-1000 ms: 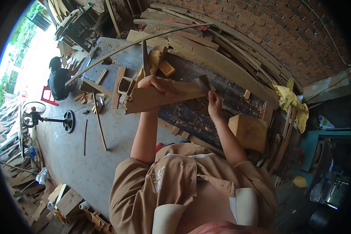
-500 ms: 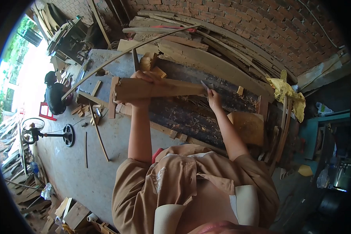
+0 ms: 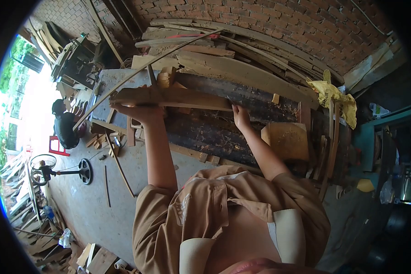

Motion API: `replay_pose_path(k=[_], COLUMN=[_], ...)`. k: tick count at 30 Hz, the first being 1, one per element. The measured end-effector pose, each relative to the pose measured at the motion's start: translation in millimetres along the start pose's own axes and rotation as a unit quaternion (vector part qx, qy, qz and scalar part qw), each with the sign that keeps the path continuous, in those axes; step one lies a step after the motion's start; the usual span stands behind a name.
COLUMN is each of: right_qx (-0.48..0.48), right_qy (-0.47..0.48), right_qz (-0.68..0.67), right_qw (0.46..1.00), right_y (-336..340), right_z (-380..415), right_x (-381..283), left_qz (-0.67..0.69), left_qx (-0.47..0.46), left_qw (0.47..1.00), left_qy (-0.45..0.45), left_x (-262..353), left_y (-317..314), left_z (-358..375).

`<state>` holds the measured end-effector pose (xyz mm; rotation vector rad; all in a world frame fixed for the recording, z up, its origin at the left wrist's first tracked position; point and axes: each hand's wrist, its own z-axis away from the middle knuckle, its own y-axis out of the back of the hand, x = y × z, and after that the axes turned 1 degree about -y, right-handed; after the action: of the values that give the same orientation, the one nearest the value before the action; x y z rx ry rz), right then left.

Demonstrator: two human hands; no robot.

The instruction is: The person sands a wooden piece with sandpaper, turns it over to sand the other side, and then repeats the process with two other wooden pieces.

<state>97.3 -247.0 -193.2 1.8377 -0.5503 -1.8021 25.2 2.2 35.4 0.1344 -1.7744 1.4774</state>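
Note:
A long, shaped piece of wood (image 3: 187, 97), broad at its left end and narrower at its right, is held up above the dark workbench (image 3: 201, 137). My left hand (image 3: 139, 114) is closed round the underside of its broad end, with some fingers hidden behind it. At the narrow end, my right hand (image 3: 241, 117) is closed, its fingertips against the wood. A small dark tip shows beside those fingers, too small to name. Wood shavings lie on the bench below. Behind the held piece are some wood blocks (image 3: 165, 76) and an upright, blade-like piece (image 3: 151, 74).
A large wood block (image 3: 285, 140) stands at the bench's right end. A long thin strip (image 3: 169, 52) slants across the back left. Stacked planks (image 3: 255, 75) line the brick wall. A yellow bag (image 3: 333, 100) hangs at right. Another person (image 3: 65, 125) crouches at left near a fan (image 3: 43, 169).
The piece of wood has shifted left and rolled, showing a narrower face. My left hand has moved from round its middle-left to under its broad end. My right hand moved slightly left.

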Motion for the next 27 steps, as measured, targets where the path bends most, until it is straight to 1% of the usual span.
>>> replay_pose_path(k=[2,4,5,7,8,10,11,13,14,15,16,17,18,19,21,22,24,25,27], right_qx=[0.004,-0.013,-0.011,0.007,0.047,0.052,0.055,0.054,0.053,0.051,0.023,-0.004,-0.014,-0.014,-0.032,-0.034,-0.063,-0.062,-0.082], right_qy=[0.006,0.008,0.008,0.012,0.047,0.054,0.061,0.077,0.092,0.092,0.082,0.073,0.053,0.053,0.046,0.045,0.092,0.090,0.130], right_qz=[-0.013,-0.004,-0.005,-0.027,-0.070,-0.069,-0.068,-0.066,-0.066,-0.066,-0.096,-0.125,-0.141,-0.141,-0.202,-0.203,-0.271,-0.270,-0.300], right_qw=[1.000,1.000,1.000,1.000,0.995,0.995,0.994,0.993,0.992,0.992,0.992,0.989,0.989,0.989,0.978,0.978,0.956,0.957,0.941], right_y=[5,13,14,20,21,26,28,28,27,21,13,7,7,8,11,16,25,33,43], right_z=[-7,-17,-23,-30,-32,-40,-43,-45,-44,-44,-44,-45,-41,-40,-35,-27,-6,8,31], right_x=[-1,-2,-4,-12,-17,-26,-31,-41,-46,-43,-41,-39,-41,-44,-50,-65,-100,-118,-142], left_qz=[-0.026,0.027,0.027,0.065,0.066,0.168,0.170,0.100,0.100,0.123,0.145,0.145,0.099,0.053,0.048,0.044,0.045,0.047,0.050], left_qx=[0.008,-0.121,-0.123,-0.132,-0.133,-0.204,-0.204,-0.281,-0.280,-0.322,-0.365,-0.365,-0.390,-0.413,-0.427,-0.443,-0.450,-0.456,-0.454], left_qw=[1.000,0.992,0.992,0.988,0.987,0.962,0.962,0.954,0.955,0.939,0.920,0.920,0.915,0.909,0.903,0.895,0.892,0.889,0.890], left_qy=[0.005,0.025,0.026,0.054,0.054,0.065,0.065,-0.009,-0.010,-0.002,0.007,0.007,0.006,0.006,-0.002,-0.009,-0.011,-0.011,-0.007], left_x=[3,7,9,14,13,11,9,6,-1,-8,-14,-17,-16,-16,-16,-15,-14,-14,-16], left_y=[0,5,6,-3,-2,1,2,2,7,12,16,22,24,25,22,20,18,18,21], left_z=[-1,3,5,16,15,13,14,20,21,24,25,26,30,32,34,35,36,38,40])
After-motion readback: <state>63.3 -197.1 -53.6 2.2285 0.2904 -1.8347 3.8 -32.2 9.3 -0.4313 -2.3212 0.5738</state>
